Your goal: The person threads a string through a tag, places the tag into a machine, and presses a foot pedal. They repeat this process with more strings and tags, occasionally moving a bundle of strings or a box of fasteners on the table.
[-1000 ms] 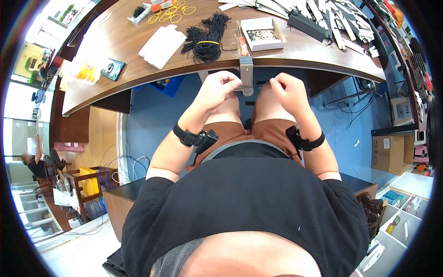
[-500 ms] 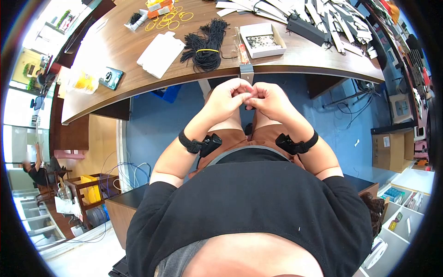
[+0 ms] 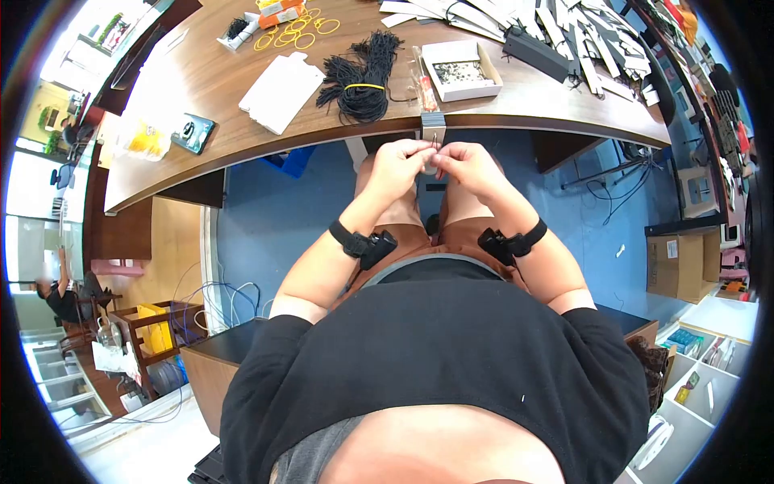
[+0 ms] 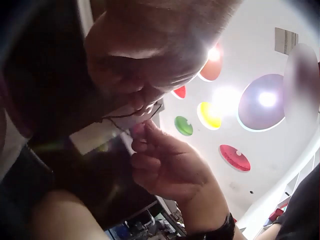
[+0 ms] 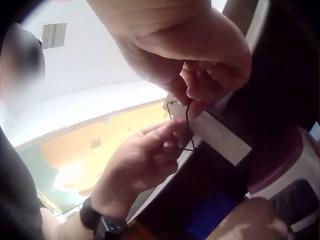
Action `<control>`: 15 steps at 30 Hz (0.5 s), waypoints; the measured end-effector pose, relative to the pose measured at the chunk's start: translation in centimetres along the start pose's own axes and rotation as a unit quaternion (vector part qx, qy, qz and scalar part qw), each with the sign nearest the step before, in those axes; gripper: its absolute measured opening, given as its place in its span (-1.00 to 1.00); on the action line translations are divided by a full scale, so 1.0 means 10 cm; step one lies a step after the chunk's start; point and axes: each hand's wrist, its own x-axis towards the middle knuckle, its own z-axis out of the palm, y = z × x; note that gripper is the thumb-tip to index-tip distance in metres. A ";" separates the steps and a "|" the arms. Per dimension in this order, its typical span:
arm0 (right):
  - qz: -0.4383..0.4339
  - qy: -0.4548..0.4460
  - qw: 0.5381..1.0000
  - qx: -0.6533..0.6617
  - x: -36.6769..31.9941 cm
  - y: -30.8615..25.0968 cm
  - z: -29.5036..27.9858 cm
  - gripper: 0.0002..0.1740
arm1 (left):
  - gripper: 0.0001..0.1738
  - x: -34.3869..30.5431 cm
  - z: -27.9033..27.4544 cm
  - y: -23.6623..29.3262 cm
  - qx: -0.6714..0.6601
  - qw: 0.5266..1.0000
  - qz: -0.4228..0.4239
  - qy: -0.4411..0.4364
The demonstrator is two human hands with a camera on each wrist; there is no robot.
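Note:
Just below the table's front edge, the left hand point(image 3: 395, 171) and right hand point(image 3: 474, 171) meet fingertip to fingertip. A thin black cord point(image 5: 187, 120) runs between them in the right wrist view, bent and looped. The left hand point(image 5: 137, 160) pinches it from below, the right hand point(image 5: 210, 75) from above. In the left wrist view the cord point(image 4: 117, 117) shows between the left hand point(image 4: 145, 55) and the right hand point(image 4: 172, 162); the fingertips partly hide it. Beyond the hands, a layered grey block point(image 3: 433, 120) sits at the table edge.
On the wooden table point(image 3: 210, 89) lie a black cord bundle point(image 3: 363, 98), white sheets point(image 3: 282, 90), a white box of small parts point(image 3: 461, 71), a phone point(image 3: 193, 133), yellow rings point(image 3: 304, 40), a long dark box point(image 3: 535, 55) and many strips point(image 3: 592, 48).
The hands were apart a second ago, then came together at the fingertips. Since the middle frame the fingers have shifted, and a thin dark line now shows between them.

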 end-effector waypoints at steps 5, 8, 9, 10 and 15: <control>-0.128 0.104 0.940 -0.299 -0.11 -0.10 0.03 -0.83 | -0.77 -0.02 0.08 0.03 0.060 0.998 0.001 0.009; -0.209 0.224 0.888 -0.344 -0.25 -0.37 0.09 -0.71 | -0.78 -0.02 0.04 0.01 0.080 0.996 0.033 0.018; -0.245 0.222 0.879 -0.344 -0.27 -0.45 0.11 -0.68 | -0.78 -0.01 0.04 -0.03 0.078 0.996 0.032 0.017; -0.281 0.221 0.869 -0.342 -0.29 -0.48 0.11 -0.65 | -0.78 0.00 0.03 -0.06 0.076 0.996 0.031 0.017; -0.404 0.248 0.801 -0.366 -0.23 -0.37 0.12 -0.73 | -0.80 -0.04 0.06 0.04 0.106 0.994 -0.008 0.014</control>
